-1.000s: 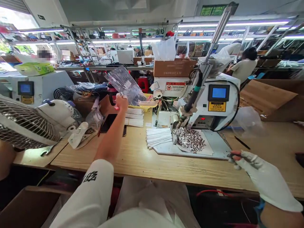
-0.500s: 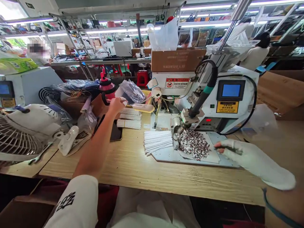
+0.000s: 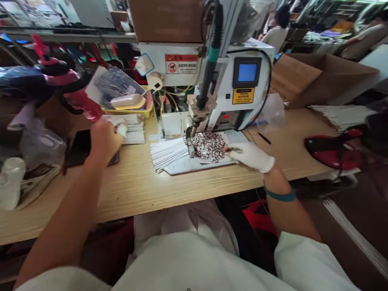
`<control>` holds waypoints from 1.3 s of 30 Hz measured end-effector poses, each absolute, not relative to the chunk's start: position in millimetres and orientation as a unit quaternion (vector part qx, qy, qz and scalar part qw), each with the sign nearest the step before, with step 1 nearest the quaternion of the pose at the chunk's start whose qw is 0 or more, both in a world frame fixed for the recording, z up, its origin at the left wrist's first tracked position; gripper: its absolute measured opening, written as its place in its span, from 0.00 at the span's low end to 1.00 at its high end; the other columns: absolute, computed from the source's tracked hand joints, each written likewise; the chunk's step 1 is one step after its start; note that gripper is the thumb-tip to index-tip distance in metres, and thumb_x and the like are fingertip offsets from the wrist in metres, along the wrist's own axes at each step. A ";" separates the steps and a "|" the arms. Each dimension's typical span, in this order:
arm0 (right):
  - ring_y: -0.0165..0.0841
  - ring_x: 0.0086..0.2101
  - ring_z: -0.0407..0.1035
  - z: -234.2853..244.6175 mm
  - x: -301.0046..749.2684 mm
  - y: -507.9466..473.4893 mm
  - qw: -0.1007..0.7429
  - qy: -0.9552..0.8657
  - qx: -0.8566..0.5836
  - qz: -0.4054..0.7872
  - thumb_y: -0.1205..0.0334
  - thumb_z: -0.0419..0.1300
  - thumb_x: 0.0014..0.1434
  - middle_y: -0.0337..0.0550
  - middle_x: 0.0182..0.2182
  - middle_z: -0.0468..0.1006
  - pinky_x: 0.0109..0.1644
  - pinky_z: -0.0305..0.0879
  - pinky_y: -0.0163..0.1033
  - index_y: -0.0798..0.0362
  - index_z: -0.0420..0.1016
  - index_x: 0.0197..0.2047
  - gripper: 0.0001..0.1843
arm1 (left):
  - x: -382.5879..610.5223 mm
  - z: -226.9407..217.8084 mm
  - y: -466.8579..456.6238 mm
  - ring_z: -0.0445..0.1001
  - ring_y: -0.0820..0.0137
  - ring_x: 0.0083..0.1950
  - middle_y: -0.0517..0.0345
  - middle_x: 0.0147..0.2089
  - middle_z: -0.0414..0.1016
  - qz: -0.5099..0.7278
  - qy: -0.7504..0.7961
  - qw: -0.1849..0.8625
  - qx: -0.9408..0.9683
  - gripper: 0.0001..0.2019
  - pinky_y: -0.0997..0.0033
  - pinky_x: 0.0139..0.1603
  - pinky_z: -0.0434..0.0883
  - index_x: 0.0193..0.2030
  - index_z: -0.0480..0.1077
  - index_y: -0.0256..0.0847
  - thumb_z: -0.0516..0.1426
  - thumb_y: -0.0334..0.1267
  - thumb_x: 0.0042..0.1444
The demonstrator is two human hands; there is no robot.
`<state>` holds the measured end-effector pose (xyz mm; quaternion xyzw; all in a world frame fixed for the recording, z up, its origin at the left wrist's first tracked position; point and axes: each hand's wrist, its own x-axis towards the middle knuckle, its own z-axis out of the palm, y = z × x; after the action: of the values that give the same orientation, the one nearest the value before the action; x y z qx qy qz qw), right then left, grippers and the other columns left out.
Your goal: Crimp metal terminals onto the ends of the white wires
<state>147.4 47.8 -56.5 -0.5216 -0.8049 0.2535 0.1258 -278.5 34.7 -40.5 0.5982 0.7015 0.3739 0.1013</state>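
Note:
My left hand (image 3: pixel 104 139) is bare with a white cover on a fingertip, and it sits at the edge of a stack of white strips (image 3: pixel 133 129). Its fingers are curled, and I cannot tell whether they grip a strip. A black phone (image 3: pixel 80 147) lies just under that hand. My right hand (image 3: pixel 250 155) wears a white glove and holds dark tweezers (image 3: pixel 233 150) over a pile of small speckled studs (image 3: pixel 209 146). The pile lies on a white board (image 3: pixel 194 163) under the nozzle of a benchtop setting machine (image 3: pixel 233 87). A fan of white strips (image 3: pixel 166 153) rests beside it.
A yellow tray (image 3: pixel 127 111) holds a plastic bag and a cream scoop behind the stack. A pink-and-black bottle (image 3: pixel 60 76) stands at the left. At the right are a cardboard box (image 3: pixel 303 76), more white strips (image 3: pixel 339 115) and a red-and-black object (image 3: pixel 333 151).
My view has swung right and down. The bag my left hand held up now lies in the tray, and that hand has dropped to the stack. My right hand has moved to the studs.

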 end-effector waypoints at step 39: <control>0.32 0.32 0.70 -68.4 80.3 118.7 0.164 -0.848 -0.446 0.234 0.65 0.58 0.52 0.41 0.32 0.79 0.38 0.60 0.36 0.57 0.80 0.37 0.12 | -165.0 -124.0 21.0 0.61 0.54 0.61 0.45 0.56 0.71 0.234 0.539 -0.005 0.809 0.21 0.47 0.62 0.55 0.61 0.65 0.41 0.52 0.41 0.61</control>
<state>80.3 118.7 -68.4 -0.4461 -0.8480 0.2342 0.1643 -165.0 21.0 -124.0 0.8091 0.5391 0.2340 -0.0050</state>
